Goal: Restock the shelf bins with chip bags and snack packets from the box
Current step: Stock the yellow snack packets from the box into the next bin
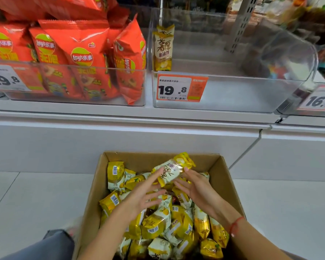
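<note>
Lower centre of frame: cardboard box on the floor, full of yellow snack packets. Left hand and right hand, fingers straight and spread, press one packet between them above the heap. Probably bound for the near-empty clear bin, upper centre, where a matching packet stands.

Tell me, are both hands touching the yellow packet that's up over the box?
Touching. The head view shows left hand and right hand fingertips meeting the raised packet.

Both forearms reach forward over the cardboard box. The left hand and the right hand face each other above it with straight, spread fingers. The right wrist carries a red string.
</note>
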`<state>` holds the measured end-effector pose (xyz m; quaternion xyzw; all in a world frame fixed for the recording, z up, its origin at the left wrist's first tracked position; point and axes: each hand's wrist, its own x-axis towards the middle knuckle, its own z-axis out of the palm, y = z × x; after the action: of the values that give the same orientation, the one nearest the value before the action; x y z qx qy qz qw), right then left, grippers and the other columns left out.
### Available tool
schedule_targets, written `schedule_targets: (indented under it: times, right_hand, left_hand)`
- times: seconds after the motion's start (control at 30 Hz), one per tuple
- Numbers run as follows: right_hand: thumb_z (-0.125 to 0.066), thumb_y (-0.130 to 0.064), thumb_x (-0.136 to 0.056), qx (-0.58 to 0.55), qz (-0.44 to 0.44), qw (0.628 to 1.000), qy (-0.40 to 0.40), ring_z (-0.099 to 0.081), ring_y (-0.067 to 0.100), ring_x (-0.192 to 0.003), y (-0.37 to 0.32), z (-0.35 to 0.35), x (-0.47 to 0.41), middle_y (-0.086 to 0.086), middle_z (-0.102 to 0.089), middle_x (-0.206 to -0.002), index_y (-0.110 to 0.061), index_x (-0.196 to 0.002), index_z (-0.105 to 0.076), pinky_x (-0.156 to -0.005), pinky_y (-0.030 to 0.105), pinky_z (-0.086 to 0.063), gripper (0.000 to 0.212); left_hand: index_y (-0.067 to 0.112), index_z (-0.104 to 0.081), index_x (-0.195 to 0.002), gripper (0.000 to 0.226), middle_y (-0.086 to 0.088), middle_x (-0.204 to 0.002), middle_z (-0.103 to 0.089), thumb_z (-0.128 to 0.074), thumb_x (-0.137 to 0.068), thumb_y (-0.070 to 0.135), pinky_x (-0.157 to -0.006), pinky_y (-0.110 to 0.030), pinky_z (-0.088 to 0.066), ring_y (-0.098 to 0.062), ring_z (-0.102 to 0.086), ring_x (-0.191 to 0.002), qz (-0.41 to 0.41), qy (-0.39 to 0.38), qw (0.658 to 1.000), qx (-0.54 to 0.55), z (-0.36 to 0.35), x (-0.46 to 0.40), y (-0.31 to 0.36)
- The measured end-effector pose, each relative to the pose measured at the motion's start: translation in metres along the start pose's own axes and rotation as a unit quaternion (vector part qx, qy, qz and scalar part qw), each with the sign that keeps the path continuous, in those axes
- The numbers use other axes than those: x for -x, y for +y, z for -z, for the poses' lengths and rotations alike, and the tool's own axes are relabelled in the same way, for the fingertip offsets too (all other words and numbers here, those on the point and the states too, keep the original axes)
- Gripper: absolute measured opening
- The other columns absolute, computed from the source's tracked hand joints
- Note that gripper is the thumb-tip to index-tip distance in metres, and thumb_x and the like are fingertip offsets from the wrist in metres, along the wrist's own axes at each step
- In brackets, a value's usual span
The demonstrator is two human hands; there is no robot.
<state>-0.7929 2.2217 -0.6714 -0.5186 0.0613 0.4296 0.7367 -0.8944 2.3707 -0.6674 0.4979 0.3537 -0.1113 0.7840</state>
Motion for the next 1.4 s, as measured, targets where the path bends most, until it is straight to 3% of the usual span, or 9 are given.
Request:
schedule_targets:
  times: [0.17, 0.3, 0.47, 0.63, 0.77, 0.97, 1.03, 1.2, 1.4]
  right_hand:
    - [-0.070, -0.008, -0.080, 0.090, -0.025, 0.995, -0.043, -0.064, 0.023, -0.109, 0.006, -0.005, 0.004, 0.007, -0.066, -0.116, -0.020, -0.120, -0.042, -0.096, 0.038, -0.051, 0.050]
    - [-0.072, -0.039, -0.076, 0.246, -0.046, 0.965, -0.076, -0.060, 0.014, -0.107, -0.010, 0.000, 0.011, 0.001, -0.063, -0.114, -0.021, -0.122, -0.054, -0.095, 0.031, -0.049, 0.052]
    - [-0.072, -0.030, -0.080, 0.365, -0.046, 0.927, -0.069, -0.064, 0.007, -0.081, 0.005, -0.005, 0.012, -0.001, -0.067, -0.090, -0.022, -0.111, -0.056, -0.075, 0.019, -0.049, 0.036]
    - [-0.073, -0.014, -0.081, 0.423, -0.017, 0.903, -0.072, -0.060, 0.005, -0.081, 0.018, -0.001, -0.002, -0.010, -0.060, -0.086, -0.022, -0.105, -0.064, -0.069, 0.012, -0.048, 0.027]
    - [-0.075, -0.036, -0.076, 0.643, 0.085, 0.745, 0.155, -0.056, 0.020, -0.093, 0.021, 0.025, -0.021, -0.004, -0.050, -0.100, -0.015, -0.115, -0.046, -0.061, 0.026, -0.040, 0.053]
    - [-0.072, -0.052, -0.075, 0.701, 0.059, 0.689, 0.177, -0.058, 0.025, -0.099, 0.052, 0.041, -0.036, 0.004, -0.057, -0.108, -0.015, -0.111, -0.039, -0.066, 0.032, -0.040, 0.062]
    - [-0.073, -0.051, -0.074, 0.662, 0.077, 0.726, 0.171, -0.061, 0.022, -0.093, 0.050, 0.047, -0.037, 0.001, -0.061, -0.102, -0.017, -0.111, -0.044, -0.068, 0.033, -0.045, 0.058]
    - [-0.063, -0.040, -0.082, 0.319, -0.008, 0.946, 0.057, -0.061, 0.020, -0.100, 0.014, 0.044, -0.024, 0.002, -0.065, -0.104, -0.012, -0.101, -0.061, -0.077, 0.026, -0.048, 0.034]
    - [-0.054, -0.030, -0.080, 0.150, -0.060, 0.983, -0.086, -0.064, 0.024, -0.099, -0.026, 0.022, 0.019, 0.015, -0.068, -0.111, -0.009, -0.112, -0.058, -0.084, 0.033, -0.046, 0.038]
  left_hand:
    - [0.016, -0.040, -0.141, 0.093, -0.002, -0.123, -0.060, -0.074, -0.062, 0.052, -0.088, -0.027, -0.050, -0.014, -0.060, -0.108, -0.032, 0.055, 0.995, 0.070, 0.002, -0.004, -0.009]
    - [0.023, -0.031, -0.146, 0.095, -0.002, -0.131, -0.055, -0.072, -0.067, 0.056, -0.106, -0.039, -0.041, -0.018, -0.057, -0.115, -0.071, 0.096, 0.993, -0.012, 0.011, 0.001, -0.007]
    - [0.030, -0.060, -0.098, 0.037, 0.002, -0.105, -0.070, -0.078, -0.067, 0.038, -0.072, -0.022, -0.050, -0.010, -0.066, -0.094, -0.115, 0.114, 0.987, 0.012, 0.009, 0.001, -0.005]
    - [0.025, -0.069, -0.092, 0.028, 0.004, -0.098, -0.072, -0.074, -0.072, 0.045, -0.088, -0.030, -0.051, -0.006, -0.066, -0.087, -0.087, 0.115, 0.989, -0.038, 0.011, 0.003, -0.013]
    - [0.036, -0.045, -0.076, 0.027, 0.021, -0.082, -0.049, -0.070, -0.084, 0.028, -0.080, -0.024, -0.037, 0.004, -0.047, -0.076, -0.143, 0.159, 0.975, -0.056, 0.011, 0.008, -0.002]
    - [0.029, -0.066, -0.096, 0.019, 0.006, -0.103, -0.068, -0.073, -0.080, 0.036, -0.068, -0.019, -0.043, -0.005, -0.061, -0.093, -0.168, 0.213, 0.962, -0.039, 0.029, 0.004, 0.005]
    - [0.031, -0.066, -0.096, 0.019, 0.005, -0.105, -0.068, -0.073, -0.080, 0.037, -0.072, -0.022, -0.045, -0.008, -0.062, -0.097, -0.161, 0.210, 0.964, -0.028, 0.031, 0.001, 0.005]
    - [0.024, -0.066, -0.106, 0.028, 0.003, -0.102, -0.070, -0.071, -0.082, 0.036, -0.067, -0.020, -0.048, -0.008, -0.064, -0.094, -0.127, 0.182, 0.975, -0.013, 0.032, -0.001, 0.006]
    - [0.021, -0.066, -0.111, 0.040, 0.004, -0.107, -0.071, -0.070, -0.079, 0.044, -0.088, -0.027, -0.050, -0.009, -0.064, -0.103, -0.118, 0.091, 0.988, -0.040, 0.017, 0.010, 0.015]
